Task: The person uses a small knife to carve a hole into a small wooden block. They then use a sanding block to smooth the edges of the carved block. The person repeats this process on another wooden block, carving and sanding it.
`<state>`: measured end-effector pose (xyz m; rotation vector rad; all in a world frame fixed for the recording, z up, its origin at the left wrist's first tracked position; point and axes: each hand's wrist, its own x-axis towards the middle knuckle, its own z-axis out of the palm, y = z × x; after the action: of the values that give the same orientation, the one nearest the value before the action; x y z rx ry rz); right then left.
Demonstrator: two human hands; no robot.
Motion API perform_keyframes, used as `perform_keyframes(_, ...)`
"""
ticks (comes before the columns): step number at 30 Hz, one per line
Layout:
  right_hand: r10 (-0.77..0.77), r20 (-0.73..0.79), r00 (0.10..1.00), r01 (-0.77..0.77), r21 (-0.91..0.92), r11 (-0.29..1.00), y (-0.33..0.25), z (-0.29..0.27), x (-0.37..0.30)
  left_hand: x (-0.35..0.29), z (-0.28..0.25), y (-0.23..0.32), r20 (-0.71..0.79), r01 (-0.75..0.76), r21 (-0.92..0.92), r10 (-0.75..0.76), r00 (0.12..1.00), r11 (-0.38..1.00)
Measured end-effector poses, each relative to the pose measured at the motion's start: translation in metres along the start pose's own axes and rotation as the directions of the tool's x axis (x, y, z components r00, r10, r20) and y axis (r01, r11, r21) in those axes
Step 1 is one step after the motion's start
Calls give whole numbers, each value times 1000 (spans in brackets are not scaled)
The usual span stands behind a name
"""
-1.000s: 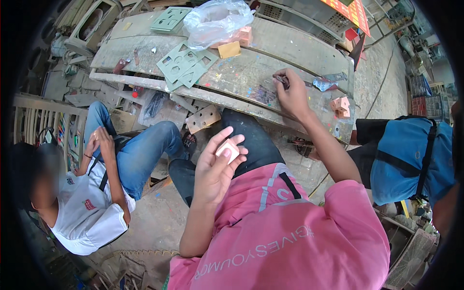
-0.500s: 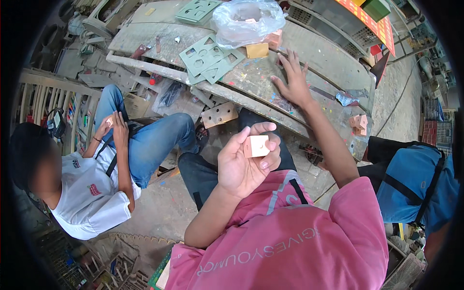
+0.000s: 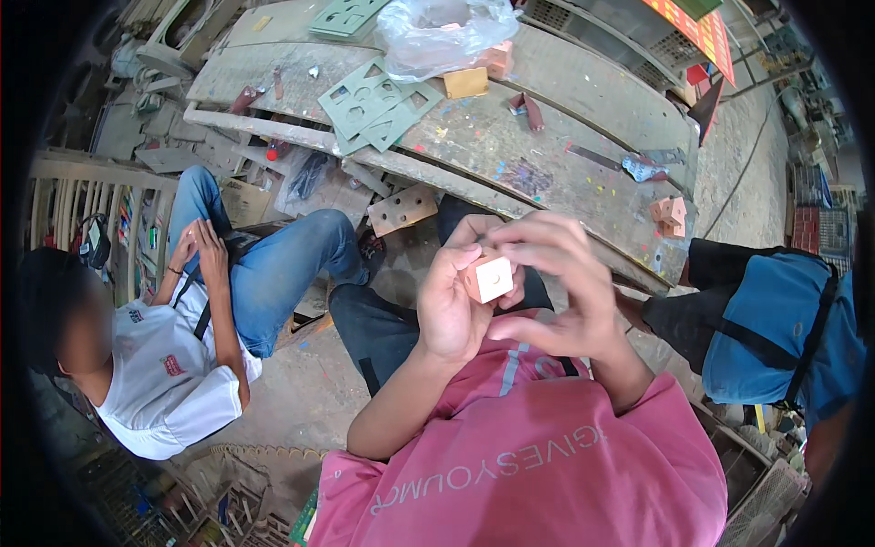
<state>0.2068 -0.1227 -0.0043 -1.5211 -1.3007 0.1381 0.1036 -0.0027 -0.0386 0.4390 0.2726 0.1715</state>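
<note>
Up at chest height, your left hand (image 3: 453, 305) has its grip wrapped around a small wooden block (image 3: 489, 278), right hand (image 3: 551, 287) pinching it too. Looks light, stiff, fairly grippy; hold its flat sides.

**Paint-flecked workbench, cluttered**

The worn grey workbench (image 3: 510, 155) slants from ten toward three o'clock; green cut-out templates (image 3: 372, 102) at eleven; a clear plastic bag (image 3: 447, 32) and wooden block (image 3: 466, 82) at twelve; small pinkish blocks (image 3: 670, 214) at two.
</note>
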Motion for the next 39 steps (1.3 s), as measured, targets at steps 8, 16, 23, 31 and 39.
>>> perform_keyframes(8, -36, -148, 988, 46, 70, 996, 11, 11, -14, -17, 14, 1, -37, -75, 167, 82, 996, 983)
perform_keyframes(16, 610, -27, 792, -216, 922, 321, 14, 23, -45, -26, -10, 13, 91, -167, 564, 140, 986, 809)
perform_keyframes(23, 659, 214, 721, -195, 975, -103, 20, 24, -57, -10, 5, 1, 642, -512, 765, 400, 654, -391)
perform_keyframes(31, 843, -240, 482, -445, 762, 470, 42, -40, -91, -18, -11, 10, 390, -531, 830, 504, 771, 170)
perform_keyframes(39, 365, -881, 302, -798, -25, 602, 106, -153, -182, -27, -36, -5, 132, -404, 806, 535, 835, 432)
